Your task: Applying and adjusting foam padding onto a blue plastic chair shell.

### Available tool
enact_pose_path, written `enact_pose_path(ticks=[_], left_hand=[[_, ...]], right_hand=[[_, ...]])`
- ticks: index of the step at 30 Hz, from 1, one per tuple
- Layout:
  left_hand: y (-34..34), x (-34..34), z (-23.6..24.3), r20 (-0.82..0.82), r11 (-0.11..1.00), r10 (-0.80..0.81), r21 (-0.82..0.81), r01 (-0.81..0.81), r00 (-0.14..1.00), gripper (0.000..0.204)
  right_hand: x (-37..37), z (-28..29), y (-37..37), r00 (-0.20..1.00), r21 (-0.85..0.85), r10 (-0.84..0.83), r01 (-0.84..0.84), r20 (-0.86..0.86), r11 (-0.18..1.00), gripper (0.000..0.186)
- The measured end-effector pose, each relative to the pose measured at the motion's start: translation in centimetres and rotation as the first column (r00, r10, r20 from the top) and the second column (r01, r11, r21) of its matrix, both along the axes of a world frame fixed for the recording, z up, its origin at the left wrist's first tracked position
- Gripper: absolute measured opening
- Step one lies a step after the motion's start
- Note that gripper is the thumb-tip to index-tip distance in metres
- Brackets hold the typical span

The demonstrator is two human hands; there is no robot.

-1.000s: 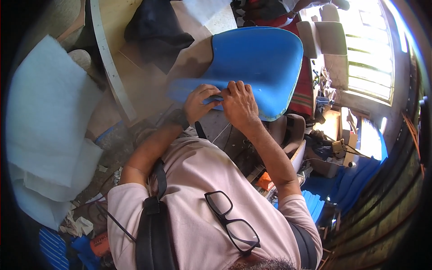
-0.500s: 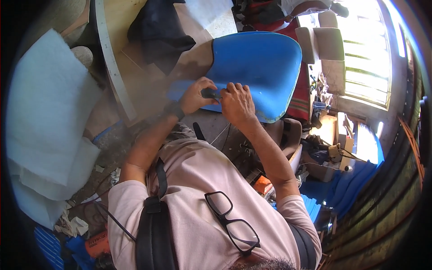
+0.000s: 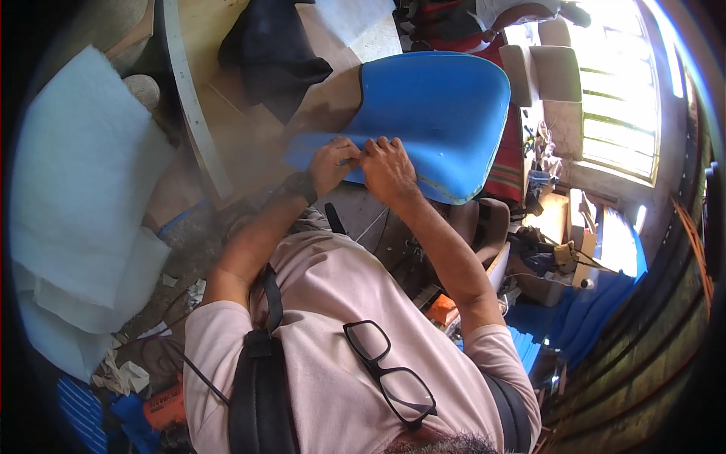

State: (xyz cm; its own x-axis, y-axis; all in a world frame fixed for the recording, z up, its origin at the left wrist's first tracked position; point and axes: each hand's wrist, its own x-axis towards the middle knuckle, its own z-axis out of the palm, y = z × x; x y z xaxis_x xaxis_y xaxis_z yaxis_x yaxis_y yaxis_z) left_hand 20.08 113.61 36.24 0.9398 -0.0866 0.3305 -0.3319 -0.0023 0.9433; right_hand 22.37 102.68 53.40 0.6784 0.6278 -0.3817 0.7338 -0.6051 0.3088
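My left hand [image 3: 330,164] and my right hand [image 3: 388,170] meet over the near-left edge of a blue curved panel [image 3: 431,106], with fingers curled close together. What they hold between their fingertips is hidden. The panel has a pale rim on its right and lies on a pale board [image 3: 184,68], which has a grey edge strip. A black piece of fabric [image 3: 261,57] rests on the board beyond my hands, beside some tan sheeting [image 3: 330,106].
White padding sheets [image 3: 83,189] are heaped at left. Another person [image 3: 514,13] is at the top right. Beige cushioned pieces [image 3: 556,72] stand by the bright window [image 3: 612,91]. Cluttered boards and tools [image 3: 563,250] are at right, with blue sheets [image 3: 575,318] below.
My right hand has shifted slightly left and up, closer to my left. A dark object that showed between my hands half a second ago is now covered by my fingers.
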Motion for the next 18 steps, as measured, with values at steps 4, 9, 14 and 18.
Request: enact_pose_path(ticks=[4, 9, 14, 18], left_hand=[[0.9, -0.1, 0.2, 0.05, 0.994, 0.011, -0.105, -0.006, 0.999, 0.023], [1.9, -0.5, -1.3, -0.005, 0.996, 0.068, -0.061, -0.069, 0.998, 0.023], [1.8, 1.2, -2.7, 0.045, 0.998, -0.027, 0.062, 0.024, 0.999, 0.016], [2.5, 1.8, -3.7, 0.092, 0.99, -0.077, 0.127, 0.065, 0.993, 0.015]], right_hand=[[0.1, -0.2, -0.4, 0.999, 0.12, -0.051, 0.05, 0.001, 0.992, 0.017], [-0.2, -2.1, 0.6, 0.996, 0.066, -0.065, 0.061, 0.064, 0.996, 0.016], [0.0, -4.4, 0.7, 0.999, -0.015, 0.028, -0.027, 0.04, 1.0, 0.016], [-0.1, -5.4, 0.4, 0.993, 0.12, -0.006, -0.008, 0.121, 0.993, 0.017]])
